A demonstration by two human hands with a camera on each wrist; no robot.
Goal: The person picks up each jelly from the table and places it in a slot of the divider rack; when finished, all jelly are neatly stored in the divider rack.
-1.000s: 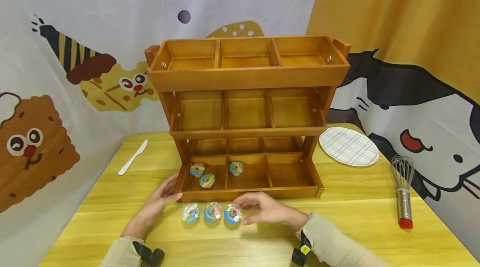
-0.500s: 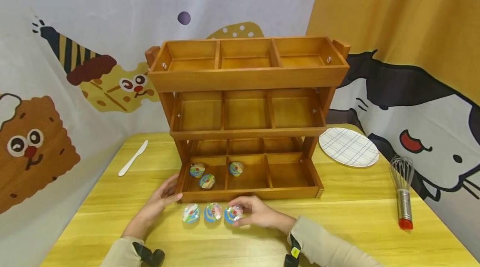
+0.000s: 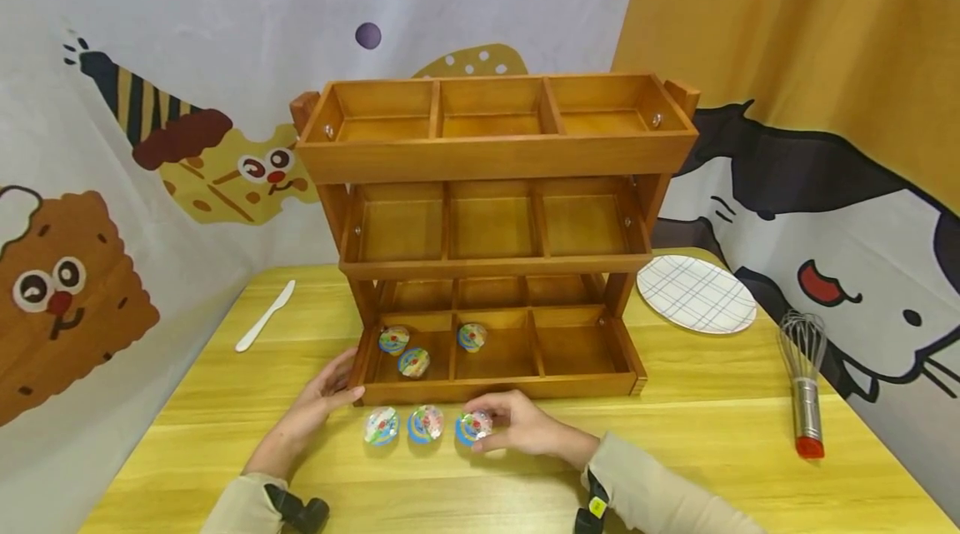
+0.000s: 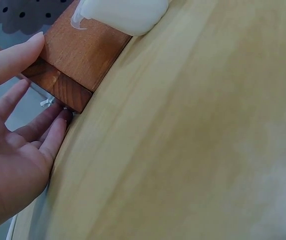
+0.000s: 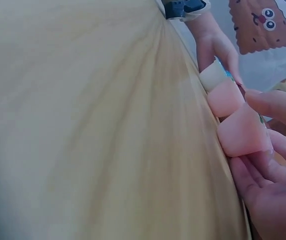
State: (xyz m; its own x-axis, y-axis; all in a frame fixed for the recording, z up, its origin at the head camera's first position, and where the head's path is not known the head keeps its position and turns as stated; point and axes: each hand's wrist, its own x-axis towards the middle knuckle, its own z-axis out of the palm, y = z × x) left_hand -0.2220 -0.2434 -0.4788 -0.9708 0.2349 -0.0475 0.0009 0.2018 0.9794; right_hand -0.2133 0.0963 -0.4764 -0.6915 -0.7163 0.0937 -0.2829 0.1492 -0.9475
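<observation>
Right hand (image 3: 525, 427), lower centre; pinches round pink plastic cup (image 5: 245, 132). Left hand (image 3: 318, 401), lower left; grips brown wooden tiered rack (image 3: 495, 159).

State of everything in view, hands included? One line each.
wooden rack, standing upright
left hand, holding rack's near left corner
right cup, lidded, pinched; lifted or not unclear
right hand, pinching that cup
left cup, lidded, on table
middle cup, lidded, on table
three rack cups, lidded, in bottom tier
white knife, lying flat
plate, lying flat
whisk, lying down
</observation>
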